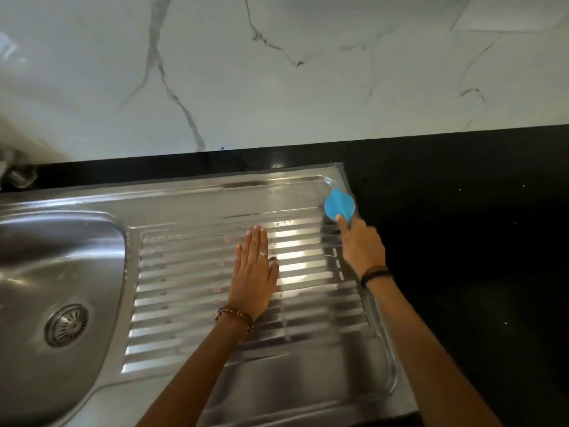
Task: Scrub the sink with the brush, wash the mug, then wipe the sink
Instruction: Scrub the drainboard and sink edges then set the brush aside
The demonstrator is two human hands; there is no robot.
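1. I find no readable writing, brand or label on anything in my head view.
2. Surface: a stainless steel sink (92, 198) unit set into a black countertop (462, 241). Its basin (46, 272) sits at the left, with a round strainer drain (66, 325) in the bottom. The ribbed drainboard (308, 288) fills the middle and right, with bright glare on several ridges.
3. Room: a white wall (277, 72) with grey marble veining rises behind the counter. At far left, on the back edge, I see a blurred metal fitting (18, 171); I cannot tell what it is.
4. Left hand (254, 275): lies palm down, flat on the drainboard ridges, fingers straight and together, pointing toward the wall, holding nothing. A ring (262, 253) sits on one finger, a beaded bracelet (235, 317) on the wrist.
5. Right hand (361, 245): reaches to the far right corner of the drainboard, back of the hand up, a dark band (374, 274) on the wrist. Its fingers grip a round blue brush (338, 206), one finger stretched along it.
6. The brush sits at the drainboard's raised right rim, beside the countertop; motion blur hides whether it touches the steel.
7. Both forearms enter from the bottom edge, well apart from each other.
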